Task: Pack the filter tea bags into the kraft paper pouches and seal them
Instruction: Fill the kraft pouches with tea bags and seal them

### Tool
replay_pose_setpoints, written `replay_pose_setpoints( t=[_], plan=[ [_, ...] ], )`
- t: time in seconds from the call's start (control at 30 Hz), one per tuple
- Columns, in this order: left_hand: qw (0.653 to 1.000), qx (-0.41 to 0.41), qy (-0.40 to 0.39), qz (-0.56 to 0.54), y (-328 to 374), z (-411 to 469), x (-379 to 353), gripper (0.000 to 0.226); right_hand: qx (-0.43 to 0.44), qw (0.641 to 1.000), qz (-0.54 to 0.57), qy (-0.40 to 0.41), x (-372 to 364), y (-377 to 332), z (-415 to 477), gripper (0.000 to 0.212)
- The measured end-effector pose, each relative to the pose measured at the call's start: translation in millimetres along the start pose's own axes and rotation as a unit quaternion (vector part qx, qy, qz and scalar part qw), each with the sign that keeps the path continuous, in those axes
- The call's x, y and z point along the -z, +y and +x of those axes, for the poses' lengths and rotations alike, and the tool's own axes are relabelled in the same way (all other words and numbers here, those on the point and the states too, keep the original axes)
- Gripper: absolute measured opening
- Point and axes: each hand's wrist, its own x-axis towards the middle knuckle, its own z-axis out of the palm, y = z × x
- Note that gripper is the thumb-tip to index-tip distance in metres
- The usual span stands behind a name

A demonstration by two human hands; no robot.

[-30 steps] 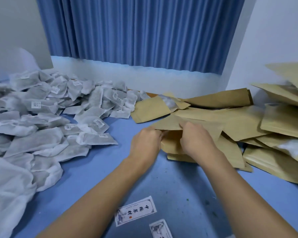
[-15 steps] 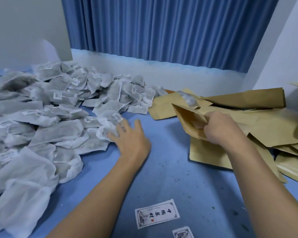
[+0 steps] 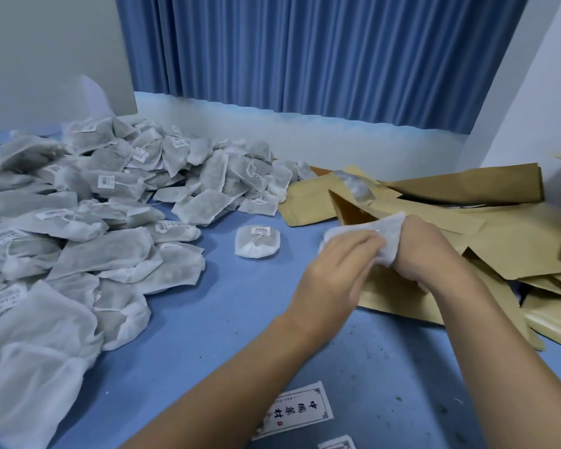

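Observation:
A large heap of white filter tea bags [image 3: 104, 228] covers the left of the blue table [image 3: 227, 319]. One tea bag [image 3: 257, 242] lies alone just right of the heap. My left hand [image 3: 334, 267] holds a white tea bag [image 3: 390, 233] against the mouth of an open kraft pouch [image 3: 350, 212]. My right hand [image 3: 426, 251] grips that pouch from the right, with its fingers hidden behind the tea bag. The pouch's lower part is hidden by my hands.
A loose pile of flat kraft pouches [image 3: 506, 241] fills the right side, reaching the white wall [image 3: 548, 92]. Two printed labels [image 3: 300, 409] lie near the front edge between my forearms. A blue curtain [image 3: 305, 53] hangs behind the table.
My left hand went from the heap to the pouch with a tea bag in it. One tea bag now lies alone on the table. My right hand keeps the pouch open.

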Motion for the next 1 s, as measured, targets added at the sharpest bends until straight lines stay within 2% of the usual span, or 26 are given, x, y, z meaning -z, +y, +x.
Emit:
replay_pose_setpoints(
  t=[0.07, 0.17, 0.23, 0.3, 0.33, 0.4, 0.43, 0.5, 0.57, 0.63, 0.67, 0.7, 0.73, 0.77, 0.8, 0.83, 0.87, 0.9, 1.0],
  plan=[
    [0.992, 0.08, -0.099, -0.009, 4, 3, -12, 0.028, -0.03, 0.999, 0.017, 0.002, 6, 6, 0, 0.027],
    [0.946, 0.182, -0.244, 0.11, -10, 34, -36, 0.016, -0.017, 0.996, 0.088, 0.021, 12, 20, -6, 0.052],
    [0.916, 0.228, -0.303, 0.129, -19, 61, -57, 0.02, 0.015, 0.996, 0.083, 0.035, 14, 20, -8, 0.05],
    [0.909, 0.262, -0.314, 0.08, -26, 78, -76, 0.025, 0.032, 0.995, 0.069, 0.061, 15, 14, -6, 0.041],
    [0.905, 0.269, -0.325, 0.062, -27, 81, -83, 0.028, 0.032, 0.995, 0.065, 0.069, 15, 13, -5, 0.04],
    [0.893, 0.225, -0.381, 0.077, -22, 78, -90, 0.036, 0.016, 0.995, 0.055, 0.079, 14, 16, -3, 0.05],
    [0.899, 0.2, -0.384, 0.073, -19, 73, -90, 0.037, 0.002, 0.995, 0.05, 0.087, 14, 18, -3, 0.054],
    [0.946, 0.143, -0.291, 0.006, -8, 62, -78, 0.026, -0.021, 0.992, 0.041, 0.116, 15, 24, -1, 0.053],
    [0.99, 0.058, -0.121, -0.036, -4, 53, -58, 0.022, -0.037, 0.99, 0.039, 0.133, 16, 28, 1, 0.048],
    [0.998, -0.017, 0.061, -0.002, -15, 42, -35, 0.025, -0.046, 0.99, 0.027, 0.13, 15, 29, 1, 0.043],
    [0.992, -0.011, 0.123, 0.035, -25, 36, -24, 0.024, -0.049, 0.991, 0.021, 0.124, 14, 28, 2, 0.042],
    [0.984, 0.043, 0.142, 0.095, -38, 31, -14, 0.02, -0.05, 0.992, 0.017, 0.116, 13, 28, 2, 0.042],
    [0.97, 0.139, 0.112, 0.164, -52, 26, -4, 0.015, -0.051, 0.993, 0.015, 0.108, 12, 27, 2, 0.042],
    [0.938, 0.252, 0.041, 0.235, -67, 19, 5, 0.022, -0.052, 0.993, 0.017, 0.103, 11, 26, 2, 0.042],
    [0.892, 0.349, -0.054, 0.284, -83, 11, 12, 0.035, -0.052, 0.993, 0.021, 0.1, 9, 25, 1, 0.041],
    [0.85, 0.408, -0.137, 0.304, -93, 4, 18, 0.041, -0.051, 0.993, 0.025, 0.099, 8, 24, 1, 0.041],
    [0.829, 0.433, -0.178, 0.305, -99, -1, 23, 0.04, -0.052, 0.993, 0.028, 0.098, 7, 24, 0, 0.042],
    [0.836, 0.433, -0.174, 0.289, -101, -5, 25, 0.037, -0.054, 0.993, 0.03, 0.099, 6, 23, -1, 0.042],
    [0.891, 0.418, -0.028, 0.177, -81, -6, 21, 0.009, -0.061, 0.993, 0.024, 0.099, 6, 21, -3, 0.044]
  ],
)
